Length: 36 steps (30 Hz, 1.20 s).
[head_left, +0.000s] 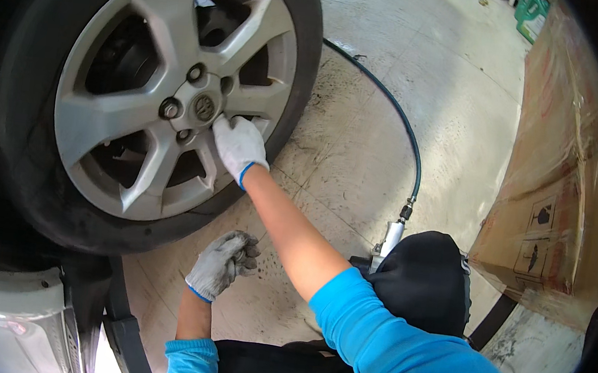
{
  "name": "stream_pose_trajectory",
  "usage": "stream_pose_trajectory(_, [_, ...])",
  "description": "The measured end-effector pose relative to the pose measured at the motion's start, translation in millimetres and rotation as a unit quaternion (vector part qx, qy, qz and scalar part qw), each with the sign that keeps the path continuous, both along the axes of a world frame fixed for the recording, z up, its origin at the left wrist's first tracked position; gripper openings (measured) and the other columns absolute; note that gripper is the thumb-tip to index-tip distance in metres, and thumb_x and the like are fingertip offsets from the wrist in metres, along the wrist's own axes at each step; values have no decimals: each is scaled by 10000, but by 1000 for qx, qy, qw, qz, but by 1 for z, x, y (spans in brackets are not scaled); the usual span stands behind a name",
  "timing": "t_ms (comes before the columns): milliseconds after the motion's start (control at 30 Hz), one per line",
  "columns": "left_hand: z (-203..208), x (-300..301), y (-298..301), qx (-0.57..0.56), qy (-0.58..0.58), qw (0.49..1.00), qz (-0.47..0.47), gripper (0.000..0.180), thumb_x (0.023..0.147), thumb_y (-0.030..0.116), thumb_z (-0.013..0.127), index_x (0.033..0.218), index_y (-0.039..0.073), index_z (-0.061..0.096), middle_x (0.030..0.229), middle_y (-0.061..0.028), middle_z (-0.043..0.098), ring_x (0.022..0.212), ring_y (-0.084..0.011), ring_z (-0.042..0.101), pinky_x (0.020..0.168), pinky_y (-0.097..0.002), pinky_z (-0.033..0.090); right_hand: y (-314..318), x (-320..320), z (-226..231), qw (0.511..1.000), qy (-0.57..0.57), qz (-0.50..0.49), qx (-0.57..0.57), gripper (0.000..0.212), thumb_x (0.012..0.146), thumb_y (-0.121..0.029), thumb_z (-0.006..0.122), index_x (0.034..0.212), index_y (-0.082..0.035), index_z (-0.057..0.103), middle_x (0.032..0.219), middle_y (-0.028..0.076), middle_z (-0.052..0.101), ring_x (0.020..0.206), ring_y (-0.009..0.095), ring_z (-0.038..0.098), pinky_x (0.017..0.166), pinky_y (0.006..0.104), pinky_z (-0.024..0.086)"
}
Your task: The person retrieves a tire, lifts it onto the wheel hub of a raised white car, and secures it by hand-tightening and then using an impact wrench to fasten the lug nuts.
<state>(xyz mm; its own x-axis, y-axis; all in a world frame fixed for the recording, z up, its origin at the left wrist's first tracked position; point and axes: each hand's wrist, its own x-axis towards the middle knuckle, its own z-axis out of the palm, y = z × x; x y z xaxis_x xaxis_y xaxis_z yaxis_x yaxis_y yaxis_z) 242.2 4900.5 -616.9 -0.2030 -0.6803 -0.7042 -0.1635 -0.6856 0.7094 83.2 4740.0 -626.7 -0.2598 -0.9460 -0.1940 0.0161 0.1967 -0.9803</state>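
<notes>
Head view, wheel: you are facing a silver alloy wheel (170,93) in a black tyre (24,165), mounted upright on the car at upper left, over the concrete floor (410,96).
Head view, handling: the wheel is looking heavy and stiff; the painted spokes are likely smooth, so the tyre's sides or the gaps between spokes are seeming the safest places to take hold. The small lug nuts (170,109) at the hub are looking hard and easy to drop.
Head view, right hand (239,147): you are reaching it, gloved, to the hub, fingers curled narrow and touching the wheel near the centre; whether it is pinching a nut, I cannot tell.
Head view, left hand (221,264): you are keeping it gloved and loosely closed below the tyre; whether anything is inside, I cannot tell.
Head view, surroundings: an air hose (394,116) is running across the floor to a tool (390,238) beside your knee; a wrapped cardboard box (555,177) is standing at right.
</notes>
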Motion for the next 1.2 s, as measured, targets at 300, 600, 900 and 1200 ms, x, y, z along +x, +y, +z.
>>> stream_pose_trajectory(300, [1,8,-5,-2,-21,999,-27,278,1029,264,539,1134,10,586,1020,-140,669,828,-223,670,721,-344,562,-9,15,-9,996,74,16,-38,397,986,-328,429,1043,17,616,1054,319,668,993,482,648,885,546,507])
stream_pose_trajectory(600, [10,16,-10,-42,-9,994,-98,275,990,261,584,1116,17,587,1030,-135,669,859,-226,673,748,-357,563,2,7,0,998,52,18,-18,424,969,-353,455,1041,30,621,1007,314,678,957,474,659,881,544,507])
stream_pose_trajectory(900, [4,30,-20,-41,102,988,109,254,1005,170,500,1208,42,586,1105,-142,649,815,-197,628,636,-326,528,2,3,-1,998,51,8,-20,498,981,-408,427,983,36,652,1022,325,665,1022,483,632,915,515,503])
stream_pose_trajectory(1200, [2,42,-26,-65,151,968,192,373,1056,311,479,1277,23,567,1108,-171,664,807,-230,636,689,-340,540,1,5,-6,998,28,2,-52,469,989,-399,463,1070,39,610,1111,336,638,1074,501,594,943,549,465])
